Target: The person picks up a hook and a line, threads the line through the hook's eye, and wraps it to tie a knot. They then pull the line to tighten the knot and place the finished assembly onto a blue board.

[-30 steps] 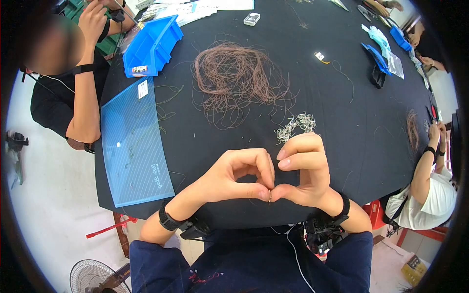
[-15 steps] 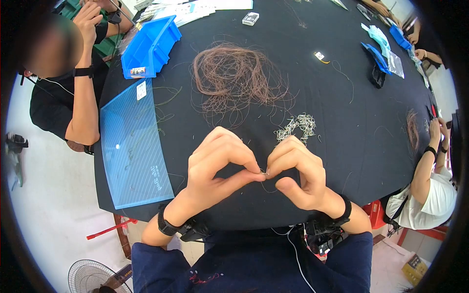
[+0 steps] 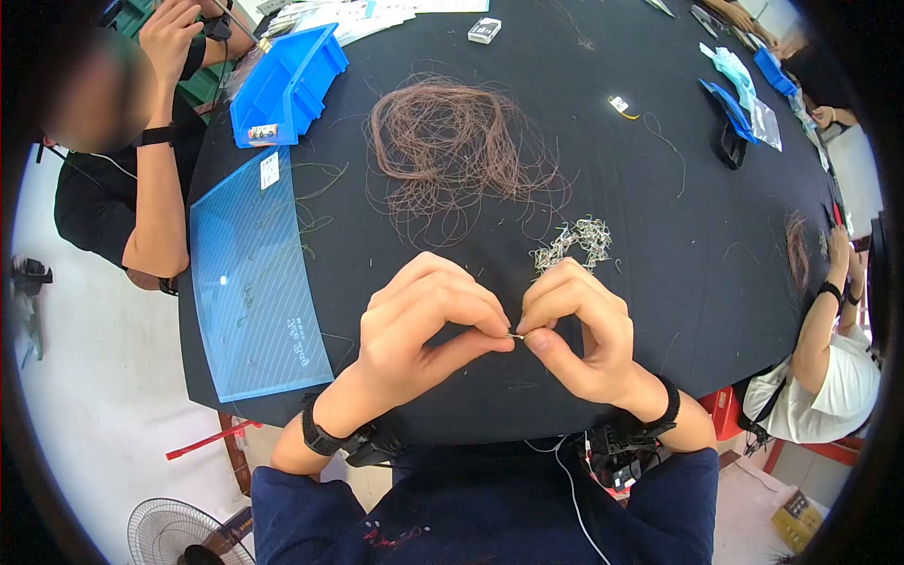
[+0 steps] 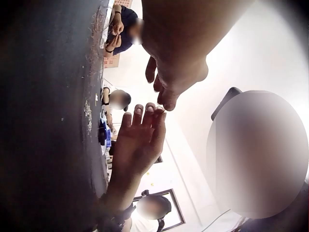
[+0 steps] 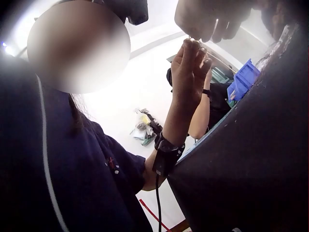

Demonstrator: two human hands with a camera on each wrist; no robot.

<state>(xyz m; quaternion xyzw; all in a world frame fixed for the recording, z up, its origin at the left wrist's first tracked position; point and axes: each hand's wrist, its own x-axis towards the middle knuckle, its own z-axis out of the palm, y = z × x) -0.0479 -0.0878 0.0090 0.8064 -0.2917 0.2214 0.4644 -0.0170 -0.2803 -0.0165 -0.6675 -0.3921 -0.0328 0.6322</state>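
My left hand (image 3: 414, 325) pinches a tiny metal hook (image 3: 515, 336) between thumb and fingertips, above the near part of the black table. From the other side my right hand (image 3: 589, 330) pinches the hook's opposite end, so the fingertips of both hands nearly meet. Fingertips cover most of the hook. Beyond the right hand lies a pile of small silvery hooks (image 3: 591, 240). Farther off spreads a loose coil of thin brown line (image 3: 384, 141). In the right wrist view the left hand (image 5: 188, 72) rises toward the right hand (image 5: 207, 19).
On the left, a translucent blue striped sheet (image 3: 259, 301) reaches the table edge, with a blue bin (image 3: 315, 80) behind it. A small white box (image 3: 484, 30) and papers (image 3: 377, 21) lie at the back. Other people sit around the black table (image 3: 678, 254).
Both hands have risen slightly away from my body, bringing the hook into view. The right thumb, spread half a second ago, has closed onto the hook.
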